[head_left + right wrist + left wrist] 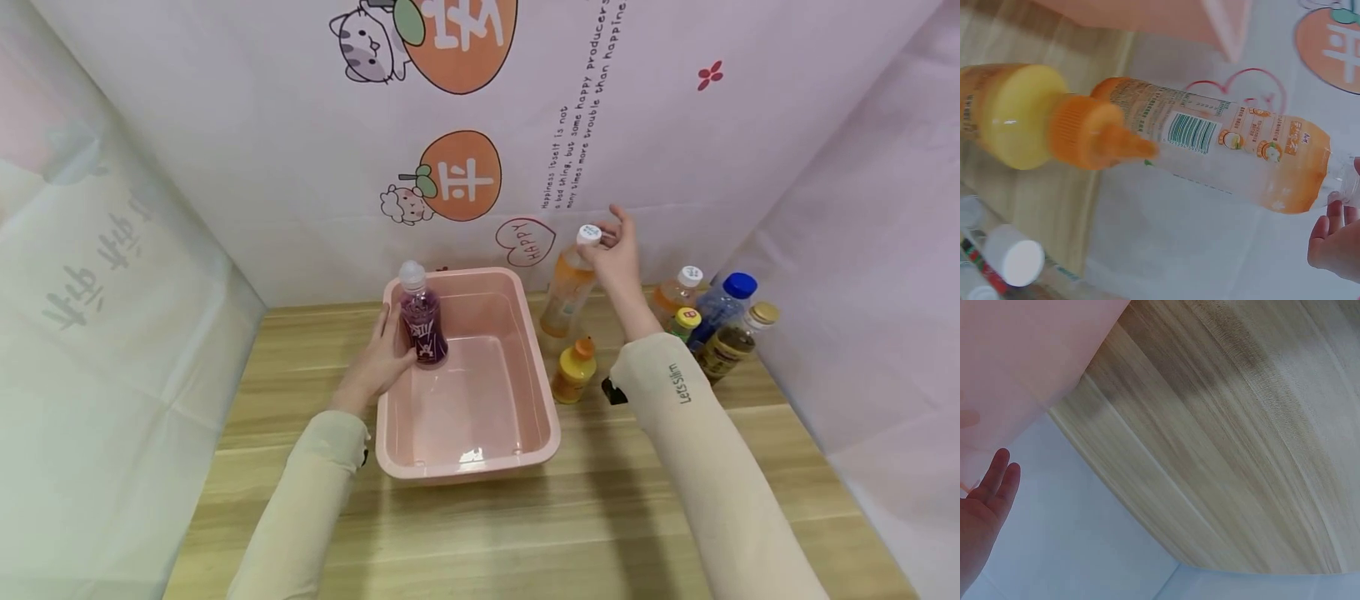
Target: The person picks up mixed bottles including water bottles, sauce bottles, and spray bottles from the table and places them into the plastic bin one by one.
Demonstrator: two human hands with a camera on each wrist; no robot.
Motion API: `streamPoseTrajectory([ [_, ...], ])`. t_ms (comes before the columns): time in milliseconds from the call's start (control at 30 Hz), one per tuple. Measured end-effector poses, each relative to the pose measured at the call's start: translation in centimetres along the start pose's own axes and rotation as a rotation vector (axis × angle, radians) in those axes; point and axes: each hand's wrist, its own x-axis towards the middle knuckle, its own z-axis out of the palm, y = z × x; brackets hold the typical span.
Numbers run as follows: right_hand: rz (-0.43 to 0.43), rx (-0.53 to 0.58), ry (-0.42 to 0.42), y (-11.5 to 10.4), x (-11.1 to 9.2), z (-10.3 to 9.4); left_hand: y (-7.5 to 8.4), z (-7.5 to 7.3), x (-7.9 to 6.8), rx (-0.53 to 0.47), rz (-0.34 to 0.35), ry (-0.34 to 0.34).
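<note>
My right hand [617, 254] grips an orange-labelled clear plastic bottle [567, 296] by its neck, just under the white cap [589, 235]. The bottle tilts beside the right wall of a pink plastic basin [471, 471]; its barcode label [1192, 131] faces the right wrist camera. At the basin's left rim, my left hand [378, 360] holds the wall, thumb inside and fingers outside. Those fingers [999, 478] stretch along the outer wall in the left wrist view. Close to the thumb, a bottle of purple liquid [424, 327] stands inside the basin.
A yellow bottle with an orange nozzle [574, 371] stands right of the basin. Farther right cluster a white-capped bottle [677, 293], a blue-capped bottle [722, 310], a yellow-capped small bottle [684, 324] and a gold-capped bottle [729, 350]. A printed cloth [645, 158] hangs behind the wooden table [450, 542].
</note>
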Motion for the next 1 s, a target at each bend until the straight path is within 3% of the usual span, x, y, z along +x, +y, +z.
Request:
streamPoseTrajectory([
  [433,-0.1,0.156,-0.004,-4.8,-0.9,-0.1,-0.1,0.3,0.1,0.01,-0.005,0.004],
  [1000,-0.251,0.251,-0.075,-8.2,-2.4,3.0,-0.3,0.3,0.3,0.025,0.003,0.016],
])
